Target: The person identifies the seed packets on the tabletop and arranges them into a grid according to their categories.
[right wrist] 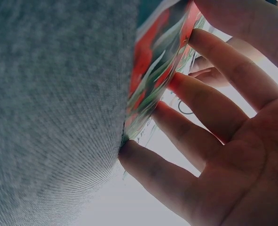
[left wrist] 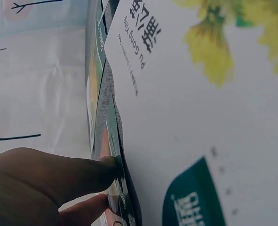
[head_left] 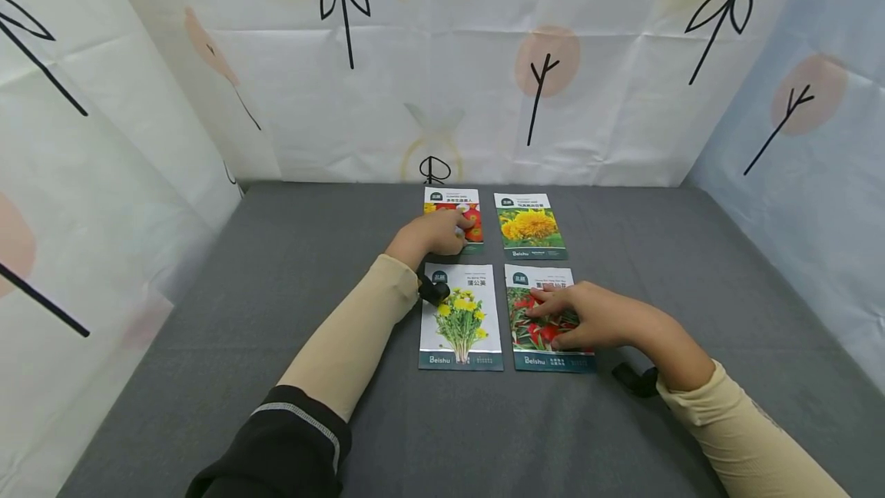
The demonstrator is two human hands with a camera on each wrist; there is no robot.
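Four flat seed packets lie in two rows of two. My left hand [head_left: 430, 237] reaches to the back left packet [head_left: 452, 197], printed with red and yellow flowers; thumb and fingertips touch its face and cover part of the picture. Beside it lies the back right packet [head_left: 531, 225] with yellow blooms. Below my left wrist is the white front left packet [head_left: 462, 329] with a bunch of yellow dandelions, close up in the left wrist view. My right hand [head_left: 604, 317] rests spread fingertips on the front right packet [head_left: 528, 329], printed with red flowers and green leaves.
A grey cloth [head_left: 325, 237] covers the table under the packets. White printed fabric [head_left: 442, 98] hangs behind the table's far edge and along both sides. Black wrist cameras sit under both wrists, the left one [head_left: 433, 290] overlapping the dandelion packet.
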